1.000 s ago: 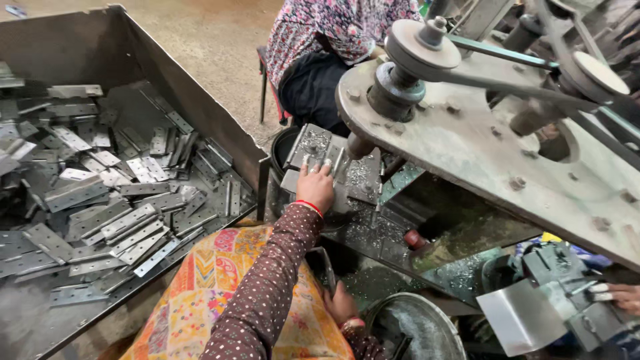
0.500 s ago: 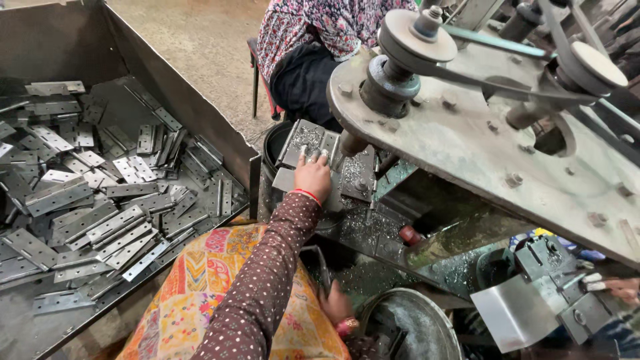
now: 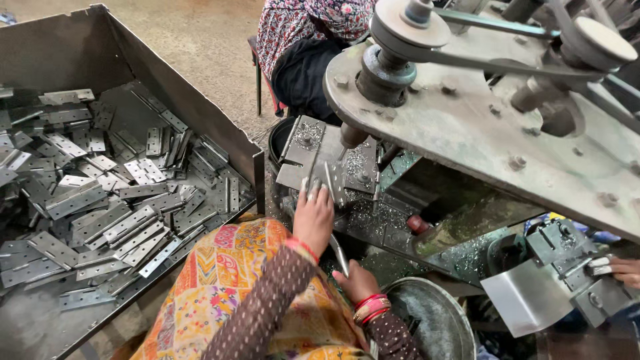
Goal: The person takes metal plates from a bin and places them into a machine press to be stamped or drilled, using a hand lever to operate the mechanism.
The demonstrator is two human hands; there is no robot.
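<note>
Left hand: the left hand [image 3: 314,215] lay flat, fingers spread, pressing a narrow grey metal hinge strip [image 3: 331,181] against the steel jig plate [image 3: 313,150] under the drill spindle [image 3: 351,138]; it pinned the strip rather than gripped it.
Right hand: the right hand [image 3: 357,280] sat lower, near the lap, curled around the end of a thin metal lever [image 3: 339,253]; whether it was fully clamped I cannot tell.
Step in hand: judging by the pose, the strip was being seated and held on the jig for drilling.
Next move calls for: a steady hold, fingers kept clear of the spindle tip, and the strip kept square to the jig.
Work surface: the table [image 3: 380,223] of the machine was littered with bright metal shavings.
Machine: a heavy grey pulley plate [image 3: 480,127] with a belt overhung the jig.
Stock: a large open steel bin [image 3: 230,150] to the left held a heap of flat grey hinge leaves [image 3: 100,200].
Nearby: a round metal pan [image 3: 427,320] stood just beside the right hand; a seated person in patterned cloth [image 3: 300,33] worked beyond the machine; another person's fingers [image 3: 623,267] showed at the right edge.
</note>
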